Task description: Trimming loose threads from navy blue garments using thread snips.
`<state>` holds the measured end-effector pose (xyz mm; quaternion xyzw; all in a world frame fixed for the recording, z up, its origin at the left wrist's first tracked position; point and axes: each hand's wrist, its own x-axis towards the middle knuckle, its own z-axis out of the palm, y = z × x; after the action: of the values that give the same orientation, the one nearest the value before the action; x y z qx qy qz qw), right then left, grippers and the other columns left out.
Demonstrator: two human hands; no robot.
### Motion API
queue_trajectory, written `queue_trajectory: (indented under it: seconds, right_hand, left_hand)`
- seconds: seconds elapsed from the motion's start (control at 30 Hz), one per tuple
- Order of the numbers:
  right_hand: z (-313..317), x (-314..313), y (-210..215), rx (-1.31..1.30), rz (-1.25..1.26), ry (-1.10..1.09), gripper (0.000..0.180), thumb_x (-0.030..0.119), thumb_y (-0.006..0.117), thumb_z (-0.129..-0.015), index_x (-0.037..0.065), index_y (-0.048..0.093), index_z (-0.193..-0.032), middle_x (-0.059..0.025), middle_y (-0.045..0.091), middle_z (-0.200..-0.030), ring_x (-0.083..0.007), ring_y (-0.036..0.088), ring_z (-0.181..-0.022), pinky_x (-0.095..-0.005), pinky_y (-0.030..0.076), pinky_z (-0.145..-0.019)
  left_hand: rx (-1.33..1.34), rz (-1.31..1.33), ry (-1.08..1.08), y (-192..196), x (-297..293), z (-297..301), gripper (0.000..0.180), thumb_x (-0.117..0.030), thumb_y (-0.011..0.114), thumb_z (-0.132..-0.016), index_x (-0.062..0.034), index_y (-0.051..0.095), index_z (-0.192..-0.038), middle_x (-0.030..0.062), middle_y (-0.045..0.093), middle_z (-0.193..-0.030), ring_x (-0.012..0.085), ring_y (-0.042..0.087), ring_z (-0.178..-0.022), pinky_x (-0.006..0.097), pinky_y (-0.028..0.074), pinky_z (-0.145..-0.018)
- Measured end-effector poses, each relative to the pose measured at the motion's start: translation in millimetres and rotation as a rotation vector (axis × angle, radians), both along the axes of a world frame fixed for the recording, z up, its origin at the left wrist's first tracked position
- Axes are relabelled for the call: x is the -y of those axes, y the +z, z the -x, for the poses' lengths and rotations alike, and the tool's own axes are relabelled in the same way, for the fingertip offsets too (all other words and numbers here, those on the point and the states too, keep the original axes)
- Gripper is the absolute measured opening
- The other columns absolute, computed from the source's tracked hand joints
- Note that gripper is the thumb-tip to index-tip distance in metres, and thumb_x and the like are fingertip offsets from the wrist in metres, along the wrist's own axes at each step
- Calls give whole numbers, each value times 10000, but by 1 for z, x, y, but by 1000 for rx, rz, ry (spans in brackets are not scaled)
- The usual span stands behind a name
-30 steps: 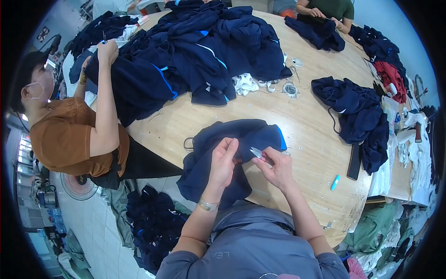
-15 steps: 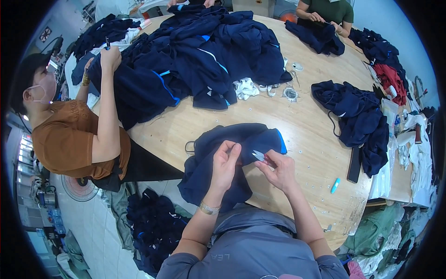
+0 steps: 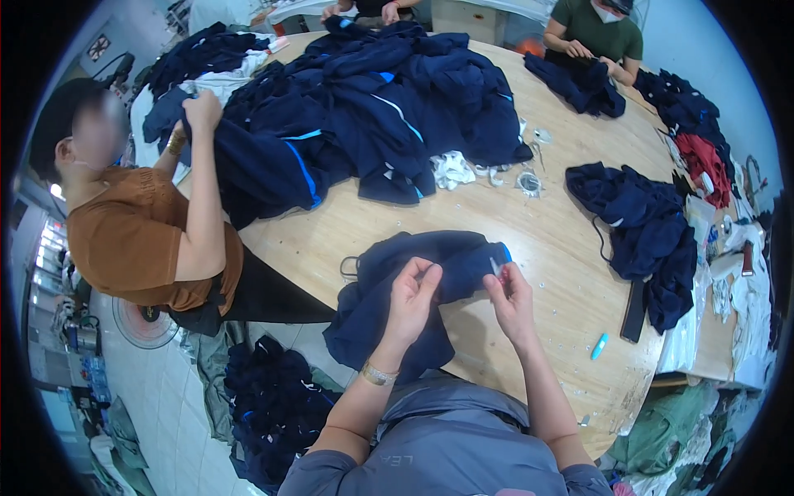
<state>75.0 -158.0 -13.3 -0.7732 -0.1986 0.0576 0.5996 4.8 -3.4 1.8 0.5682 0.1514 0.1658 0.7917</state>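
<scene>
Navy garment [image 3: 413, 285] lies at table [image 3: 538, 240] edge; left hand [image 3: 411, 302] pinches its fabric, right hand [image 3: 509, 293] closed on a small pale tool [image 3: 495, 266]; a slip could nick cloth or fingertips, being so close.

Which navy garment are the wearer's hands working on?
The garment at the near table edge, under both hands; the other navy heaps lie farther off.

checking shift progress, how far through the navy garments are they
Looks done: a smaller navy heap lies at the table's right. In hand: the left hand pinches one navy garment while the right hand holds a small tool. Left: a large navy pile sits mid-table.
</scene>
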Motion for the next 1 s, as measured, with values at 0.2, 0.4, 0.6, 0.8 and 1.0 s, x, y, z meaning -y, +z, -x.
queue_trajectory:
  seconds: [0.2,0.4,0.6,0.8,1.0]
  right_hand:
    - [-1,-11,-3,-46,-177,222,353,99,655,-754,27,450,-1033,-37,497,-911,-140,452,-865,-271,347,-833]
    - [3,-11,-12,214,-15,223,302,-2,624,-723,24,397,-921,-66,451,-745,-168,462,-680,-275,399,-643]
    - [2,-12,-2,430,347,182,226,-26,584,-712,18,434,-876,-139,478,-714,-316,524,-586,-354,429,-534]
    - [18,-13,-1,524,393,255,218,-13,599,-687,23,465,-855,-142,515,-743,-323,551,-606,-379,441,-537]
    - [30,-12,6,475,204,266,259,-20,616,-718,24,442,-904,-120,511,-766,-233,538,-614,-310,433,-527]
  left_hand:
    - [42,-119,-2,-21,7,0,96,-147,560,-898,-80,526,-839,-80,484,-691,-13,408,-598,162,342,-520]
    - [-167,-541,73,2,6,15,149,-147,630,-833,-25,545,-846,49,561,-676,85,548,-647,250,428,-557]
    - [-357,-964,-40,-5,0,19,262,-292,579,-860,-42,590,-936,103,620,-860,256,583,-921,352,472,-764]
    - [-431,244,-293,-30,23,19,318,-355,442,-946,-87,614,-948,-16,625,-875,68,587,-758,250,469,-638]
    - [-255,614,-90,-40,33,10,203,-251,597,-876,-104,554,-1009,-12,621,-859,67,609,-722,201,488,-620]
